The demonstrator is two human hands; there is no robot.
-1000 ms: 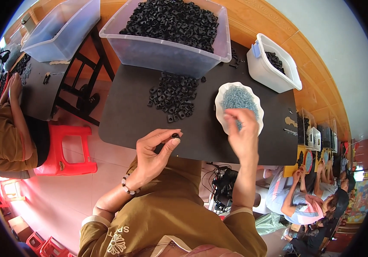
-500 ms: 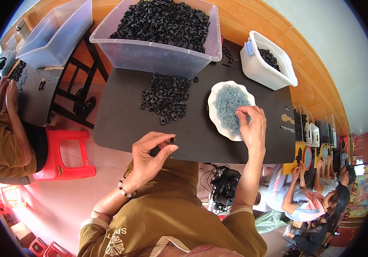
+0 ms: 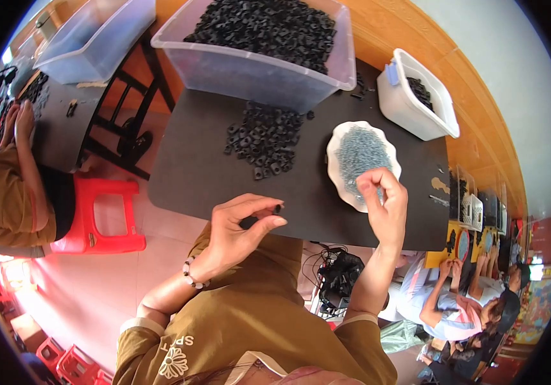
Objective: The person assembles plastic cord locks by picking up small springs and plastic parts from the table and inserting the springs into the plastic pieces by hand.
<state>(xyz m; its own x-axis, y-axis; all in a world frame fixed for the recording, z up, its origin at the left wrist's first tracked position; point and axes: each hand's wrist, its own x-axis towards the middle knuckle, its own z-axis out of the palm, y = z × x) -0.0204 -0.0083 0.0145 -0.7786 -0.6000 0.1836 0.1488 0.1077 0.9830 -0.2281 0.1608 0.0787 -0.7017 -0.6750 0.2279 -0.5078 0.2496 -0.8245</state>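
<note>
Near the table's front edge, my left hand (image 3: 240,228) pinches a small black plastic part (image 3: 278,209) between thumb and fingers. My right hand (image 3: 387,202) hovers over the near edge of a white scalloped plate (image 3: 333,160), thumb and index finger pressed together. Whatever those fingertips hold, if anything, is too small to make out. Heaped on the plate are many tiny bluish-grey translucent pieces (image 3: 362,153). Left of it lies a loose pile of black plastic parts (image 3: 264,141) on the dark table (image 3: 192,163).
A large clear tub (image 3: 256,77) full of black parts stands behind the pile. Back right is a white bin (image 3: 410,109) with more black parts. A red stool (image 3: 105,215) and a seated person (image 3: 9,199) are on the left. Other people (image 3: 445,308) work at the right.
My right hand has drawn slightly toward me over the plate, its fingers still pinched. The left hand keeps its grip on the black part. The whole view has shifted a little.
</note>
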